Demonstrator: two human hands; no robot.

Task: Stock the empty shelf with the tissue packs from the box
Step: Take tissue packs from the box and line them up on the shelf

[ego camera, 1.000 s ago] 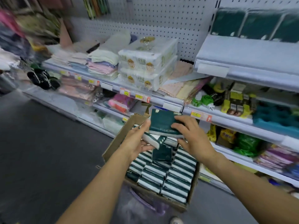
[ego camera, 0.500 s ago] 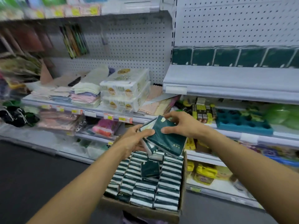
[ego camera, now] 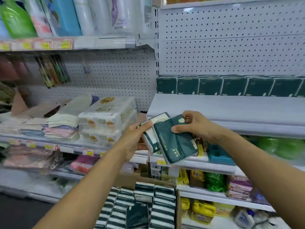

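Dark green tissue packs fill the cardboard box (ego camera: 177, 210) at the bottom centre, standing on edge. My right hand (ego camera: 196, 125) pinches one dark green tissue pack (ego camera: 176, 141) by its top corner, tilted, just below the front edge of the pale shelf (ego camera: 231, 109). My left hand (ego camera: 134, 140) grips a second tissue pack (ego camera: 151, 138), which touches the first. A row of several green packs (ego camera: 231, 85) stands against the pegboard at the back of that shelf; its front part is bare.
Large white tissue bundles (ego camera: 107, 119) and folded cloths (ego camera: 61, 126) lie on the shelf to the left. Below are a teal tray (ego camera: 219, 154), yellow packets (ego camera: 201, 210) and green bags. Bottles stand on the top left shelf.
Both hands have risen from the box with the packs, up to the level of the pale shelf's front edge. The view has tilted upward, so more of the upper shelves shows.
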